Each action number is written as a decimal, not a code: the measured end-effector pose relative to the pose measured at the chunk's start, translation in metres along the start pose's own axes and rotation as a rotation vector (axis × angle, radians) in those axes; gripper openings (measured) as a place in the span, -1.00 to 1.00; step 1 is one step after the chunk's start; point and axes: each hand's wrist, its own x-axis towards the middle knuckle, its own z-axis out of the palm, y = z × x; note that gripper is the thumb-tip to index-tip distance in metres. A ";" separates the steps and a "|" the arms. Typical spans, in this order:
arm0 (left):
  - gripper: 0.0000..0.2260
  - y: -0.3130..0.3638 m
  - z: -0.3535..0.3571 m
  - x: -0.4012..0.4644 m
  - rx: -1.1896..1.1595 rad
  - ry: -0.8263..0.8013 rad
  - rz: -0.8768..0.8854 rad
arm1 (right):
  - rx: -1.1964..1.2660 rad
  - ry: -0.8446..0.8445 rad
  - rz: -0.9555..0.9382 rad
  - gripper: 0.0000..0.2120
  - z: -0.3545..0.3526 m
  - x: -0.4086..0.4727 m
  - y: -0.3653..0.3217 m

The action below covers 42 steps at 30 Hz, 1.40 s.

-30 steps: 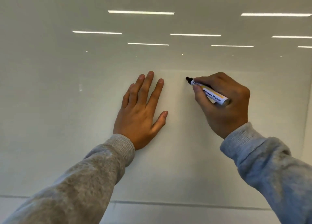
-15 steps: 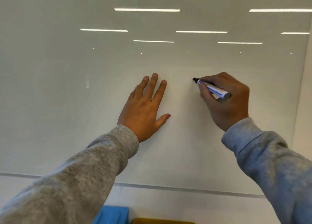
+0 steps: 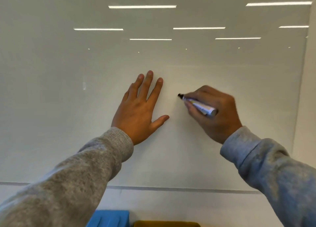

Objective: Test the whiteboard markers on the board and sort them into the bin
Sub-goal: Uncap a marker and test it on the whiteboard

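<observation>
One marker [image 3: 198, 105] sits in the right hand [image 3: 213, 113], fingers curled round its white barrel, black tip against the whiteboard [image 3: 68, 89] just right of the left hand [image 3: 140, 110], which lies flat with fingers spread. The barrel's print is too blurred to read. Below show one blue bin [image 3: 109, 218] and one yellow bin [image 3: 165, 224].
</observation>
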 end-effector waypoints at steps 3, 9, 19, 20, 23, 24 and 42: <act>-0.16 0.001 0.002 -0.001 -0.011 0.012 0.004 | -0.009 0.221 0.121 -0.91 -0.013 0.004 0.008; -0.18 0.000 0.005 -0.003 -0.011 0.035 0.006 | 0.015 -0.025 0.042 -0.91 -0.008 -0.026 -0.001; -0.22 0.003 0.008 -0.008 -0.024 0.041 0.002 | -0.001 0.114 0.142 -0.92 -0.019 -0.042 0.003; -0.22 0.004 0.009 -0.009 -0.026 0.039 0.002 | -0.006 0.161 0.167 -0.92 -0.021 -0.043 0.004; -0.22 0.004 0.010 -0.013 -0.021 0.033 0.007 | -0.002 0.026 0.139 -0.93 -0.012 -0.057 -0.006; -0.23 0.003 0.011 -0.014 -0.019 0.032 0.007 | -0.001 -0.033 0.110 -0.93 -0.009 -0.061 -0.008; -0.25 0.006 0.012 -0.019 -0.031 0.010 -0.008 | -0.014 -0.037 0.155 -0.94 -0.015 -0.094 -0.009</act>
